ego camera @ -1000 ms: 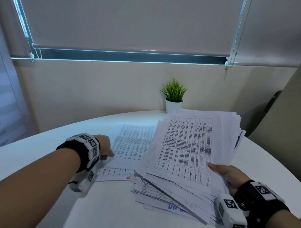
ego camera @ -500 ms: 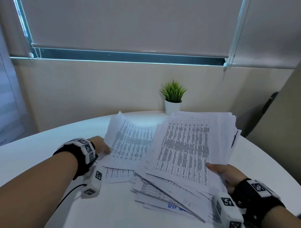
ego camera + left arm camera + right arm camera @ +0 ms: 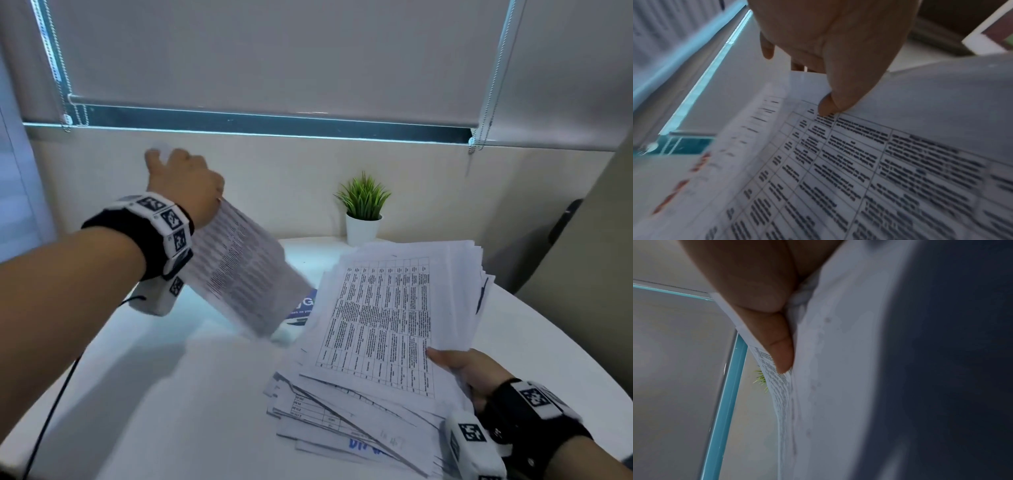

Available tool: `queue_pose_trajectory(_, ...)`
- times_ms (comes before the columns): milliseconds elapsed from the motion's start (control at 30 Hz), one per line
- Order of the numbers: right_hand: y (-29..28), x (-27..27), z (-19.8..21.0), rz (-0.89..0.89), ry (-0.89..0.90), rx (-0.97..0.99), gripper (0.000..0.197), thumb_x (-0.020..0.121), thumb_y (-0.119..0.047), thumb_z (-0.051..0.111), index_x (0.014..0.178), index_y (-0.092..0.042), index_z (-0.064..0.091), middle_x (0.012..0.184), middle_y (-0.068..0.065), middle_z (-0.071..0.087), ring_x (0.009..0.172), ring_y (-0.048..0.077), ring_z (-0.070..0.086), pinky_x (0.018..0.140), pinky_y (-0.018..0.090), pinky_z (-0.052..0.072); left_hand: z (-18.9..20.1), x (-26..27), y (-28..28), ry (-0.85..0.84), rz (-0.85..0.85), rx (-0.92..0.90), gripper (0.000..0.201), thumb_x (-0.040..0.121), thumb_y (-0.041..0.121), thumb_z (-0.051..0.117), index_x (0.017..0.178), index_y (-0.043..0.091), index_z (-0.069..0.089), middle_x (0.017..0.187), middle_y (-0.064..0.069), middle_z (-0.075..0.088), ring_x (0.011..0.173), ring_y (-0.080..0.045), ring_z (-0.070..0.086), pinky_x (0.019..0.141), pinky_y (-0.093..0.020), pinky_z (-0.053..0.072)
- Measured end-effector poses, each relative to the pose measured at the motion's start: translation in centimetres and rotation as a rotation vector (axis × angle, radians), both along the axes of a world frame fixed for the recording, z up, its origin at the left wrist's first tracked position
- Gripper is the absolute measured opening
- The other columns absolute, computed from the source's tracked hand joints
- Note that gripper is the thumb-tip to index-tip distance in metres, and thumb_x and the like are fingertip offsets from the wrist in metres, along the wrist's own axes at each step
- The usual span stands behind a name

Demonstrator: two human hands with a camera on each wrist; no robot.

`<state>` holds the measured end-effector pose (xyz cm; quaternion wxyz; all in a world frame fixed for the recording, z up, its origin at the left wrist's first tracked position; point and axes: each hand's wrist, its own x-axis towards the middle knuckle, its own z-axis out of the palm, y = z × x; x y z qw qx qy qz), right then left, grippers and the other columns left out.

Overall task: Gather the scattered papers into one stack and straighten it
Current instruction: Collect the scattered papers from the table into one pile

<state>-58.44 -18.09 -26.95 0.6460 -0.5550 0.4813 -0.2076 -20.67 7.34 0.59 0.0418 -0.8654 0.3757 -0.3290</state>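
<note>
left hand (image 3: 185, 181): raised high, pinching the top edge of loose sheets (image 3: 246, 270) that hang above the table (image 3: 154, 411); a thin pinch, so one could slip free
blue-printed paper (image 3: 303, 308): flat on the table beside the stack, easily missed
stack (image 3: 387, 325): splayed, edges uneven
right hand (image 3: 469, 373): thumb on top, clamping its near corner; lower sheets may slide out

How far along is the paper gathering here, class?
Done: most sheets lie in a rough, fanned stack, right hand holding its near edge. In hand: the left hand lifts printed sheets. Left: adding those, the blue-printed sheet on the table, then squaring.
</note>
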Motion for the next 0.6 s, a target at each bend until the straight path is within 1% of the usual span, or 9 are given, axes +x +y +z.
queue_pose_trajectory(33,1.5,0.4,1.3,0.001,0.014,0.004,0.074,0.054,-0.046,0.088,0.109,-0.001,0.068,0.097,0.018,0.044,0.083,0.033,0.035,0.080,0.053,0.003,0.6,-0.5,-0.4,-0.037,-0.063,-0.013,0.019,0.090,0.025,0.055,0.100,0.033,0.069,0.120,-0.005,0.058,0.127,-0.030,0.040,0.110,-0.058,0.020)
queue_pose_trajectory(67,3.3,0.6,3.1,-0.016,0.019,-0.035,0.069,0.059,-0.037,0.087,0.111,0.002,0.066,0.094,0.020,0.053,0.079,0.037,0.044,0.091,0.076,0.014,1.1,-1.3,-1.0,-0.073,-0.127,-0.011,0.018,0.089,0.024,0.058,0.098,0.032,0.070,0.122,-0.005,0.057,0.130,-0.030,0.037,0.112,-0.060,0.017)
queue_pose_trajectory(100,3.9,0.9,3.9,-0.032,0.007,-0.054,0.068,0.061,-0.030,0.085,0.115,0.006,0.063,0.094,0.024,0.061,0.078,0.039,0.053,0.095,0.067,0.041,1.2,-2.3,-1.7,-0.094,-0.193,0.006,0.018,0.088,0.023,0.059,0.098,0.032,0.071,0.125,-0.003,0.056,0.134,-0.029,0.034,0.113,-0.060,0.015)
queue_pose_trajectory(233,2.5,2.2,2.4,0.056,0.000,-0.065,0.094,0.046,-0.047,0.092,0.117,0.004,0.057,0.091,0.015,0.038,0.076,0.021,0.030,0.084,0.081,0.014,-1.0,-8.4,-5.6,-0.096,-0.464,0.159,0.023,0.089,0.023,0.060,0.106,0.030,0.072,0.138,-0.001,0.049,0.145,-0.028,0.021,0.116,-0.060,0.006)
queue_pose_trajectory(400,3.4,3.5,2.5,0.054,-0.066,0.005,0.085,0.046,-0.049,0.091,0.105,0.005,0.063,0.085,0.017,0.044,0.078,0.027,0.034,0.089,0.075,0.021,-7.7,-15.2,-9.9,-0.030,-0.733,0.283,0.024,0.086,0.018,0.065,0.105,0.028,0.074,0.142,-0.006,0.045,0.147,-0.030,0.020,0.117,-0.063,0.005)
queue_pose_trajectory(433,5.0,3.7,4.3,0.052,-0.054,0.016,0.077,0.051,-0.048,0.089,0.095,0.010,0.063,0.076,0.017,0.046,0.071,0.027,0.036,0.086,0.071,0.029,-8.9,-16.1,-10.6,-0.007,-0.777,0.279,0.023,0.086,0.017,0.066,0.105,0.026,0.074,0.143,-0.008,0.045,0.146,-0.031,0.021,0.117,-0.064,0.008)
queue_pose_trajectory(467,6.1,3.6,5.7,0.048,-0.026,0.003,0.059,0.060,-0.043,0.086,0.072,0.011,0.063,0.062,0.014,0.045,0.057,0.023,0.035,0.068,0.038,0.019,-9.9,-17.0,-11.1,0.022,-0.798,0.279,0.024,0.087,0.015,0.065,0.107,0.024,0.074,0.145,-0.010,0.043,0.146,-0.032,0.020,0.116,-0.063,0.010)
queue_pose_trajectory(500,6.3,3.6,6.1,0.054,-0.017,-0.038,0.050,0.070,-0.034,0.081,0.048,0.002,0.055,0.047,0.009,0.039,0.042,0.016,0.030,0.045,0.020,0.037,-10.7,-17.7,-11.5,0.059,-0.791,0.282,0.025,0.087,0.012,0.063,0.109,0.022,0.073,0.147,-0.011,0.039,0.147,-0.033,0.018,0.116,-0.063,0.013)
queue_pose_trajectory(600,6.9,3.6,6.9,0.069,-0.059,-0.074,0.047,0.068,-0.022,0.082,0.037,-0.014,0.049,0.038,0.006,0.038,0.030,0.012,0.029,0.039,0.016,0.026,-12.5,-18.9,-12.7,0.280,-0.739,0.223,0.032,0.086,0.005,0.061,0.113,0.021,0.068,0.152,-0.011,0.029,0.147,-0.035,0.013,0.114,-0.056,0.024)
